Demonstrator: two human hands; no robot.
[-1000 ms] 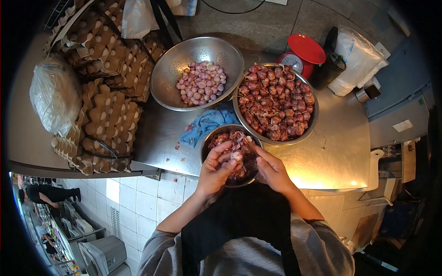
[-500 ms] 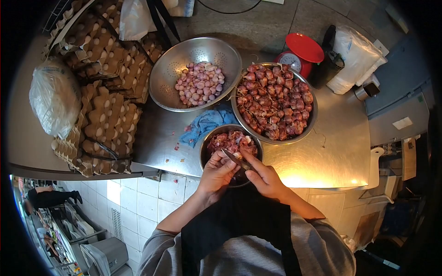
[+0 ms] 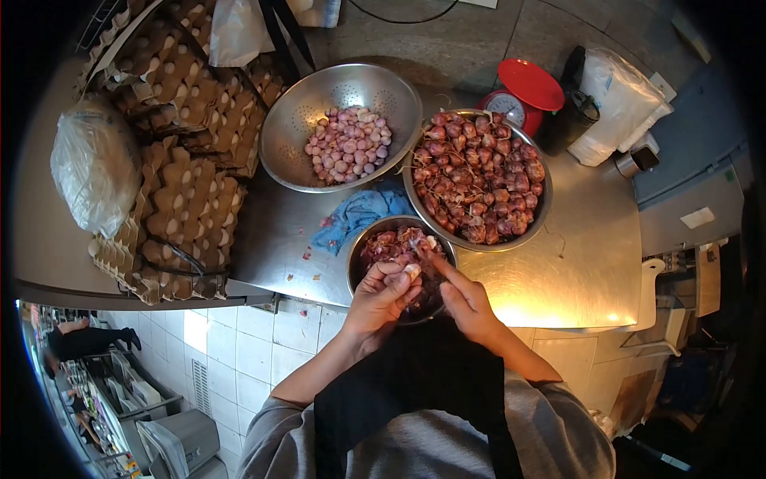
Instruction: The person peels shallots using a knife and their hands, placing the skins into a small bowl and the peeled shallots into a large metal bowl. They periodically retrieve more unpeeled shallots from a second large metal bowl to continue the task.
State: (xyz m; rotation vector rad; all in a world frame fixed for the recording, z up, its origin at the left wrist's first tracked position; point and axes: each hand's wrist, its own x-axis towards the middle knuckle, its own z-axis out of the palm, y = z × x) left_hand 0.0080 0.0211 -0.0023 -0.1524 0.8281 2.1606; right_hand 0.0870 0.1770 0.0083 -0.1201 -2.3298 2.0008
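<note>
My left hand (image 3: 378, 302) pinches a small pale shallot (image 3: 412, 272) over the near steel bowl (image 3: 352, 267), which holds reddish skins and shallot pieces (image 3: 391, 245). Close on the right is my right hand (image 3: 469, 303), its index finger stretched over the bowl and its other fingers curled; the knife is not clearly visible there. Beyond, a steel colander (image 3: 279, 148) contains peeled pink shallots (image 3: 349, 146). To its right, unpeeled red shallots (image 3: 479, 176) fill a large steel bowl (image 3: 547, 203).
A blue cloth (image 3: 359, 214) lies on the steel table (image 3: 590, 271) behind the near bowl. Egg trays (image 3: 183, 207) and a plastic bag (image 3: 94, 172) stand left. At the back right are a red scale (image 3: 531, 84) and a white bag (image 3: 610, 100). A person (image 3: 92, 342) is far left.
My right hand has moved slightly right, away from my left fingers. The knife blade seen between my hands before no longer shows clearly, and the pinched shallot is more exposed.
</note>
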